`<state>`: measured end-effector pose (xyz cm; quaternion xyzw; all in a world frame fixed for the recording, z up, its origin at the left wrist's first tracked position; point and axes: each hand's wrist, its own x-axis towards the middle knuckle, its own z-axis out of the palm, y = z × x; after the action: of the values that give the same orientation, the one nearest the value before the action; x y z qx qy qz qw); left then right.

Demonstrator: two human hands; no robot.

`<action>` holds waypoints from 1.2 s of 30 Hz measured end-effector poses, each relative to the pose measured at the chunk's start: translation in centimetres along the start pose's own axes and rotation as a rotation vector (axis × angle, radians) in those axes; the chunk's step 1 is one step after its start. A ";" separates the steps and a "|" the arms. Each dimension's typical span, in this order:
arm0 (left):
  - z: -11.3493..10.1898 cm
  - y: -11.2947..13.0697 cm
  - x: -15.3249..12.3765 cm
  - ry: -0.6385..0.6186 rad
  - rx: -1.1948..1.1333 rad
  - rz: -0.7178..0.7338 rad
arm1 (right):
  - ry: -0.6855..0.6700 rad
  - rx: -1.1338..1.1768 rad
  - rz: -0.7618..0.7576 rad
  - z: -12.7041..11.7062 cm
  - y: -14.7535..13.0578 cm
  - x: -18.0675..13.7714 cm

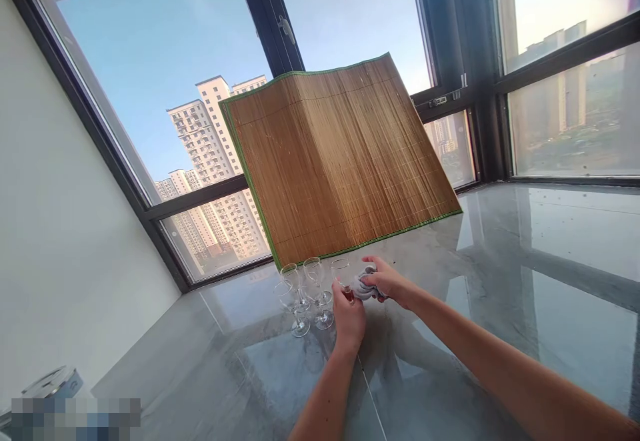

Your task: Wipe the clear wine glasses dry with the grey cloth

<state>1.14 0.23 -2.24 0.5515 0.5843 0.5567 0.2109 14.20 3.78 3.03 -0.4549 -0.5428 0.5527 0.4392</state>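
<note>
My left hand [349, 321] is closed around a clear stemmed glass [341, 270], whose rim shows above the fingers. Its lower part is hidden by the hand. Bunched in my right hand [393, 283] is a grey-white cloth [366, 283], held close beside that glass; whether cloth and glass touch I cannot tell. Just left of my left hand, several more clear wine glasses [313, 282] stand upright in a tight group on the glossy grey marble-look surface [270, 381].
A bamboo mat [340, 161] with green edging leans upright against the dark-framed windows [280, 21] behind the glasses. A white wall [65, 194] rises at left. A round-topped container [55, 382] sits at the lower left, partly blurred out.
</note>
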 end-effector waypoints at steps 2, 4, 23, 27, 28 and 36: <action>0.0 0.1 -0.2 -0.047 -0.010 0.017 | -0.091 -0.036 0.022 0.4 0.5 -0.2; 0.1 0.1 -0.3 -0.068 0.021 0.036 | -0.142 -0.009 0.011 0.7 0.9 -0.4; -3.2 5.9 -2.7 0.542 0.392 0.414 | 0.313 -0.095 -0.133 -1.1 4.0 3.7; -3.4 5.2 -2.4 0.660 0.315 0.231 | 0.314 -0.101 -0.118 -1.8 4.7 4.7; -3.4 5.0 -2.4 0.661 0.291 0.203 | 0.306 -0.105 -0.118 -1.9 4.9 4.8; -2.7 2.7 -1.6 0.636 0.212 -0.154 | 0.315 -0.139 -0.093 -2.1 4.7 4.9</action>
<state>0.43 -2.92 0.35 0.3236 0.7153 0.6193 0.0008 15.36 8.88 -1.75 -0.5396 -0.5248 0.4149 0.5112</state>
